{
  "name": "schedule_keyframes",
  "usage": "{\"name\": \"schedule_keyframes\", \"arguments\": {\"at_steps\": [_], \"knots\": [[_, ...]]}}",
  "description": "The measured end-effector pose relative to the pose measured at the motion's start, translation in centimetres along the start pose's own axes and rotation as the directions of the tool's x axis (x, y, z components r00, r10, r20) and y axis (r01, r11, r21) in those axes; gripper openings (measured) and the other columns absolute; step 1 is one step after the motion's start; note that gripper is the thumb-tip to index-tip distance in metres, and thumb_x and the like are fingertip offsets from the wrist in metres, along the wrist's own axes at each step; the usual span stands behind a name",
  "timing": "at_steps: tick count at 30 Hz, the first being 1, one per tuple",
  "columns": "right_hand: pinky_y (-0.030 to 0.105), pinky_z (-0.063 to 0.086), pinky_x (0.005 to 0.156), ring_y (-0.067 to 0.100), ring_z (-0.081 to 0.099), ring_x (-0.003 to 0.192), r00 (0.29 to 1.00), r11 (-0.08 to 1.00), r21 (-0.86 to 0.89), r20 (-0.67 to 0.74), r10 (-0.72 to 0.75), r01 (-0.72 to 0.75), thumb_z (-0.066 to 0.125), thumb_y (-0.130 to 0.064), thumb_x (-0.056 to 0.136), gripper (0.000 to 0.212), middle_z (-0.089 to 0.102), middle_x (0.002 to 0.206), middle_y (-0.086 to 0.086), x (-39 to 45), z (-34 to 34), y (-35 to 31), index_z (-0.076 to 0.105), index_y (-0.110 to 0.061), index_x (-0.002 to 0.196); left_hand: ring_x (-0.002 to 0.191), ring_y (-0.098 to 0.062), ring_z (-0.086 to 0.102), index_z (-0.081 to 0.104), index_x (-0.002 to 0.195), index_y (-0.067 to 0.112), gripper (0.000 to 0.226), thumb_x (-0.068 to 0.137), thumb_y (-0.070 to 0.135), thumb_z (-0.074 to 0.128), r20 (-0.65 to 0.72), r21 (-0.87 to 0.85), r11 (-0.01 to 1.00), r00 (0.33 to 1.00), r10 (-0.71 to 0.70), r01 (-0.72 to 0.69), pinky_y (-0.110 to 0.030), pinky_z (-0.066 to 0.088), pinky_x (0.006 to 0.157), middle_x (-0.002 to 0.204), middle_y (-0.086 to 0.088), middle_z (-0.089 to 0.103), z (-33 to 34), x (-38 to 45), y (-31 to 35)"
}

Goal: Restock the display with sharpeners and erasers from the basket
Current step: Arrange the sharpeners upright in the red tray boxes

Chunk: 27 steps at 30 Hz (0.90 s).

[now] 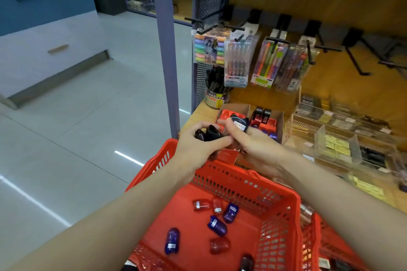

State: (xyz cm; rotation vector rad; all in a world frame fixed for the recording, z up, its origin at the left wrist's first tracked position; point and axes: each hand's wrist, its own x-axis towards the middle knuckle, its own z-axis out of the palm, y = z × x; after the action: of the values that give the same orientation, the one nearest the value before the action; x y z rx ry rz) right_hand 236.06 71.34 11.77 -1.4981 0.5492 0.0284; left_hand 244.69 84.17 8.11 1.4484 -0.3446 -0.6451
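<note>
Sharpeners point(208, 133) sit gripped in left hand point(198, 149), above red basket point(242, 182).

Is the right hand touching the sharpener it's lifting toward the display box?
Touching. In the head view the right hand pinches a dark sharpener at its fingertips, no gap visible, just in front of the display box.

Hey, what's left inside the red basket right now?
The red basket holds loose sharpeners: three blue, three red and a dark one at the bottom edge. The arms and frame edge hide the rest.
</note>
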Motion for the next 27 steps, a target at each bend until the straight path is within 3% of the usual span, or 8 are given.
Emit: {"name": "schedule_keyframes", "arguments": {"at_steps": [3, 7, 10, 14, 16, 19, 24, 27], "knots": [[0.026, 0.047, 0.065, 0.009, 0.058, 0.065, 0.974, 0.999, -0.038, -0.226, 0.011, -0.020, 0.075, -0.060, 0.072, 0.052, 0.065, 0.074, -0.002, 0.7, -0.8, -0.2, 0.076, -0.013, 0.095, 0.072, -0.004, 0.064, 0.068, 0.080, 0.031, 0.031, 0.062, 0.028, 0.093, -0.102, 0.303, 0.937, 0.971, 0.215, -0.176, -0.021, 0.054, 0.070, 0.075, 0.014, 0.067, -0.5, 0.8, -0.6], [0.032, 0.055, 0.071, 0.015, 0.060, 0.066, 0.975, 0.983, -0.182, -0.221, -0.033, -0.008, 0.079, -0.039, 0.079, 0.029, 0.074, 0.077, 0.006, 1.9, -0.8, -0.4, 0.078, -0.010, 0.083, 0.078, -0.001, 0.063, 0.065, 0.083, 0.031, 0.032, 0.064, 0.028, 0.090, -0.028, 0.469, 0.821, 0.923, 0.383, -0.326, -0.014, 0.049, 0.070, 0.077, 0.016, 0.066, -0.5, 1.7, -1.4], [0.041, 0.055, 0.080, 0.016, 0.063, 0.084, 0.962, 0.942, -0.336, -0.264, -0.072, -0.022, 0.082, -0.035, 0.077, 0.034, 0.073, 0.100, 0.010, 3.8, -1.8, -0.4, 0.072, -0.014, 0.102, 0.079, -0.001, 0.064, 0.064, 0.085, 0.030, 0.030, 0.067, 0.027, 0.088, -0.059, 0.499, 0.832, 0.948, 0.313, -0.243, -0.019, 0.052, 0.072, 0.082, 0.013, 0.068, -1.2, 3.4, -2.4], [0.026, 0.048, 0.074, 0.016, 0.060, 0.104, 0.933, 0.757, -0.650, -0.305, -0.190, -0.058, 0.084, -0.035, 0.074, 0.049, 0.060, 0.116, -0.004, 6.5, -3.6, 0.6, 0.055, -0.027, 0.112, 0.078, -0.003, 0.062, 0.066, 0.090, 0.027, 0.029, 0.070, 0.025, 0.087, -0.012, 0.645, 0.755, 0.986, 0.165, -0.118, -0.018, 0.051, 0.067, 0.086, 0.013, 0.066, -2.7, 5.0, -4.6], [0.033, 0.050, 0.085, 0.017, 0.060, 0.105, 0.945, 0.759, -0.646, -0.290, -0.149, -0.078, 0.086, -0.034, 0.072, 0.050, 0.061, 0.120, -0.001, 7.8, -3.7, 1.8, 0.056, -0.026, 0.110, 0.085, -0.004, 0.065, 0.065, 0.090, 0.029, 0.031, 0.069, 0.024, 0.088, 0.084, 0.633, 0.769, 0.996, 0.038, -0.083, -0.014, 0.051, 0.073, 0.094, 0.014, 0.069, -3.1, 5.3, -5.9], [0.031, 0.048, 0.081, 0.017, 0.058, 0.103, 0.943, 0.766, -0.634, -0.308, -0.123, -0.107, 0.088, -0.032, 0.068, 0.050, 0.063, 0.120, 0.001, 9.4, -3.4, 3.7, 0.058, -0.022, 0.107, 0.096, -0.006, 0.067, 0.065, 0.088, 0.030, 0.032, 0.067, 0.025, 0.089, 0.101, 0.611, 0.790, 0.995, -0.014, -0.050, -0.024, 0.054, 0.086, 0.105, 0.015, 0.070, -3.3, 5.9, -7.1], [0.028, 0.043, 0.077, 0.015, 0.053, 0.102, 0.934, 0.745, -0.658, -0.325, -0.149, -0.110, 0.090, -0.027, 0.066, 0.051, 0.060, 0.114, 0.002, 10.8, -2.8, 4.7, 0.058, -0.019, 0.105, 0.080, 0.010, 0.058, 0.068, 0.093, 0.020, 0.030, 0.070, 0.019, 0.087, 0.066, 0.593, 0.805, 0.998, -0.011, -0.030, 0.001, 0.040, 0.064, 0.094, 0.022, 0.064, -3.3, 6.4, -7.7], [0.027, 0.044, 0.076, 0.015, 0.053, 0.096, 0.953, 0.655, -0.739, -0.288, -0.099, -0.155, 0.091, -0.028, 0.065, 0.052, 0.061, 0.112, 0.003, 11.2, -2.7, 4.4, 0.061, -0.016, 0.106, 0.086, 0.014, 0.058, 0.068, 0.092, 0.020, 0.029, 0.070, 0.018, 0.087, 0.075, 0.571, 0.820, 0.997, -0.021, -0.026, 0.003, 0.040, 0.065, 0.101, 0.022, 0.066, -3.4, 6.7, -7.9]]}}
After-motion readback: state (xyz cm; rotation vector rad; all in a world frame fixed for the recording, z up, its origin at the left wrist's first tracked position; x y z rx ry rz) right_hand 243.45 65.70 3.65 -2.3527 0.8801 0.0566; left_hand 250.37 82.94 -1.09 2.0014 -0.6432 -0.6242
